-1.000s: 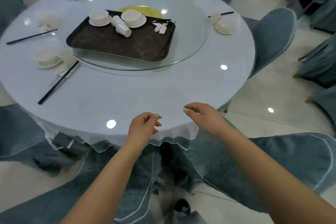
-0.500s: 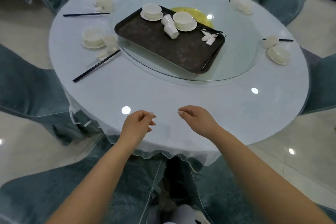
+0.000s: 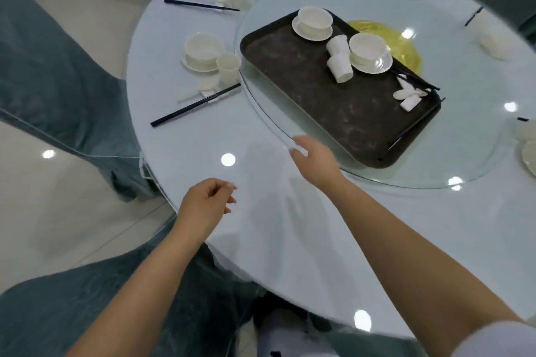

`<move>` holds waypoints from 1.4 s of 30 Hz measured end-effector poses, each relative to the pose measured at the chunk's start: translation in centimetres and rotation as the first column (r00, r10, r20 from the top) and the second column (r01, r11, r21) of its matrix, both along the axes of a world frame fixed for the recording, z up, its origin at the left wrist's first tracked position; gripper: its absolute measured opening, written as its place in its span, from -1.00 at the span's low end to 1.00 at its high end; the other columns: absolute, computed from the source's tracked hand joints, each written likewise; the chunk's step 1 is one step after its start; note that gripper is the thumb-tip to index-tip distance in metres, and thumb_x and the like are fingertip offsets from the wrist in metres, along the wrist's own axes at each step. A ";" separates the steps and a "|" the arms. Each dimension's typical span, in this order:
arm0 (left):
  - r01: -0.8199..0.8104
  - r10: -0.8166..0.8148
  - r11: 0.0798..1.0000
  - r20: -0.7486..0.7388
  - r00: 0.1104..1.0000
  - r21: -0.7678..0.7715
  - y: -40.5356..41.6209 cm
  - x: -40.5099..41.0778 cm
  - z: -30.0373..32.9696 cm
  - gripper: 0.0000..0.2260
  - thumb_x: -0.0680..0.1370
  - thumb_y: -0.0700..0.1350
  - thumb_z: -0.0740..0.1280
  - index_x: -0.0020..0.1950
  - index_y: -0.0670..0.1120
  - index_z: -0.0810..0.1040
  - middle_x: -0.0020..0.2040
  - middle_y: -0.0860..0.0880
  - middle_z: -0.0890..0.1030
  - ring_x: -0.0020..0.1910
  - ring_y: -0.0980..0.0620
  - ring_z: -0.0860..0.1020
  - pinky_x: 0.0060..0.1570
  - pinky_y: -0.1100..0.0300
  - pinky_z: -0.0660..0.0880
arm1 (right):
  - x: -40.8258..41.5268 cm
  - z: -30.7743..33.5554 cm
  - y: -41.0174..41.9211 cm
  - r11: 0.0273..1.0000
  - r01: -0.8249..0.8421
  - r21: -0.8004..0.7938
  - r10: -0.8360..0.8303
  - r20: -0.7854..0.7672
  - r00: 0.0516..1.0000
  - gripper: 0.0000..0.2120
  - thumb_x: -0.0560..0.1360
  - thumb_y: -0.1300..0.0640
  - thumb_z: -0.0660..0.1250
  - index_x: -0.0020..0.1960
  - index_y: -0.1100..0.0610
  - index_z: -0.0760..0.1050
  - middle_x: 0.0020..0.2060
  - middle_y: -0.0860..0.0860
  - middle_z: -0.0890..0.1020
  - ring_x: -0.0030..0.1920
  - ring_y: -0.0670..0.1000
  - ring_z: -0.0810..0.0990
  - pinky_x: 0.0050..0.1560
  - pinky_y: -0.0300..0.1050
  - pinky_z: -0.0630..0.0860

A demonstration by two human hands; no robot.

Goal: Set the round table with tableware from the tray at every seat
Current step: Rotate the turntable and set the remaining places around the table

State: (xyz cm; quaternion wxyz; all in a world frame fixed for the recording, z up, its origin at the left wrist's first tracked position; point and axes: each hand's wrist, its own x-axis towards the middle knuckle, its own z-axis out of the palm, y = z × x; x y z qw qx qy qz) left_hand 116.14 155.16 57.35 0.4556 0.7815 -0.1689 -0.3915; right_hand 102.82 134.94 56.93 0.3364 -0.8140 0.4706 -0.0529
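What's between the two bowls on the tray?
In the head view, two small white cups lie on their sides between the far bowl and the near bowl.

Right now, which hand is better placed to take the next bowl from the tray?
The right hand, probably. It is open and reaches the glass turntable's edge, close to the tray's near corner. The left hand hangs loosely curled over the near table edge, farther from the tray.
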 end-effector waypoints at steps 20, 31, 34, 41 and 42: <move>0.150 -0.142 0.980 -0.070 0.987 0.128 -18.1 -6.7 -3.0 -0.85 0.59 -0.04 0.30 -0.09 0.01 0.65 -0.18 0.04 0.67 -0.22 0.10 0.64 -0.14 0.25 0.56 | -5.3 -8.4 -13.1 0.947 -0.276 -0.163 0.239 -0.213 0.947 -0.46 0.67 0.00 0.06 0.59 0.04 -0.02 0.58 -0.08 0.07 0.56 -0.08 0.00 0.44 -0.23 -0.22; 0.207 -0.205 0.971 -0.027 0.978 0.116 -21.7 -8.7 -2.5 -0.86 0.61 -0.04 0.28 -0.02 0.01 0.63 -0.14 0.04 0.66 -0.15 0.05 0.64 -0.03 0.17 0.60 | -12.2 -7.9 -14.0 0.952 -0.263 -0.159 0.223 -0.235 0.946 -0.44 0.65 -0.14 -0.02 0.58 0.05 0.06 0.55 -0.09 0.16 0.55 -0.13 0.02 0.52 -0.18 -0.14; 0.210 -0.213 0.972 0.012 0.977 0.106 -22.7 -8.6 -1.9 -0.86 0.61 -0.03 0.27 -0.01 0.03 0.62 -0.13 0.06 0.66 -0.14 0.07 0.64 -0.03 0.19 0.59 | -13.6 -7.5 -14.2 0.967 -0.172 -0.186 0.132 -0.212 0.968 -0.48 0.65 -0.12 0.04 0.54 0.06 0.21 0.51 -0.08 0.29 0.53 -0.11 0.14 0.47 -0.25 -0.12; 0.234 -0.260 0.961 0.191 0.947 0.146 -25.0 -8.4 -1.3 -0.88 0.60 0.02 0.28 0.04 0.04 0.59 -0.01 0.13 0.61 0.01 0.11 0.56 -0.04 0.31 0.45 | -15.1 -6.4 -15.6 0.958 0.088 -0.273 -0.147 -0.203 0.968 -0.54 0.64 -0.06 0.14 0.43 0.17 0.40 0.26 0.05 0.59 0.33 -0.01 0.49 0.50 -0.09 0.07; 0.238 -0.269 0.959 0.226 0.936 0.156 -25.3 -8.4 -1.3 -0.88 0.60 0.03 0.28 0.06 0.06 0.57 0.03 0.13 0.58 0.04 0.11 0.53 0.02 0.28 0.43 | -15.3 -6.2 -16.0 0.955 0.116 -0.274 -0.171 -0.186 0.967 -0.55 0.64 -0.05 0.14 0.42 0.16 0.41 0.24 0.04 0.61 0.29 -0.02 0.52 0.50 -0.09 0.08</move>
